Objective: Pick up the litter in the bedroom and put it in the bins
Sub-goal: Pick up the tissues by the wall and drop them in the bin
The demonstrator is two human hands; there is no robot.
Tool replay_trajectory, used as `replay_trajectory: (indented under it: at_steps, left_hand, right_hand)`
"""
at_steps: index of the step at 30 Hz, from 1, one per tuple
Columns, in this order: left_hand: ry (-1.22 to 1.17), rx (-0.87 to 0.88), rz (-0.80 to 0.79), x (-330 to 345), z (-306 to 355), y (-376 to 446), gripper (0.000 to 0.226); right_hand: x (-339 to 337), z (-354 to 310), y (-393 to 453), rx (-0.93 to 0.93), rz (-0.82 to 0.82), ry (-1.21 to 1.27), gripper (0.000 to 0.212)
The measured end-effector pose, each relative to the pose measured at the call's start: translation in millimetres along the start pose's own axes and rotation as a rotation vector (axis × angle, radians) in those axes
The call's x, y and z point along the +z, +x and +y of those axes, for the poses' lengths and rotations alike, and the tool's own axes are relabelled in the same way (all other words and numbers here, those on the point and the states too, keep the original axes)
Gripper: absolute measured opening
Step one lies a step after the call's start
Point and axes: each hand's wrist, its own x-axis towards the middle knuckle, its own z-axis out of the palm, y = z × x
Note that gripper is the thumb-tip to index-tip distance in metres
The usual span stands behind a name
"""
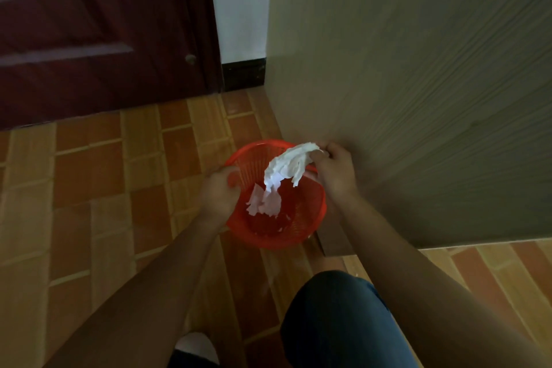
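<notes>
A red mesh bin (310, 227) stands on the tiled floor against a light wooden panel. My right hand (334, 170) pinches a crumpled white tissue (288, 166) that hangs over the bin's mouth. Torn white paper scraps (264, 203) lie inside the bin. My left hand (219, 191) is closed over the bin's near left rim, fingers curled inside the wall.
A dark red door (98, 30) closes off the far left. The pale wooden furniture panel (418, 84) fills the right side, touching the bin. My knee in blue jeans (343, 320) is bent low at the bottom. Orange tiled floor (89, 188) spreads to the left.
</notes>
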Motion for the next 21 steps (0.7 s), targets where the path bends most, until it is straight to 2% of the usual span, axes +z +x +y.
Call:
replay_trajectory:
  at_steps: [2, 5, 7, 14, 19, 21]
  left_hand:
    - [0.138, 0.039, 0.027, -4, -9, 1, 0.049]
    - [0.189, -0.056, -0.030, -3, -26, 2, 0.059]
    - [0.166, -0.097, -0.071, -4, -29, -1, 0.052]
    - [-0.016, -0.064, -0.128, -5, -29, -8, 0.043]
    - [-0.046, -0.048, -0.136, -3, -34, -8, 0.036]
    - [-0.063, -0.045, -0.144, -3, -36, -9, 0.034]
  right_hand:
    - [3, 4, 4, -0.037, -0.001, -0.068, 0.025]
    - [10, 14, 9, -0.075, -0.004, -0.188, 0.026]
    - [15, 24, 11, -0.091, -0.011, -0.287, 0.028]
    - [36, 65, 24, -0.144, -0.095, -0.600, 0.033]
    - [46, 91, 29, -0.184, -0.258, -0.858, 0.031]
    - [48, 99, 30, -0.113, -0.352, -0.928, 0.028]
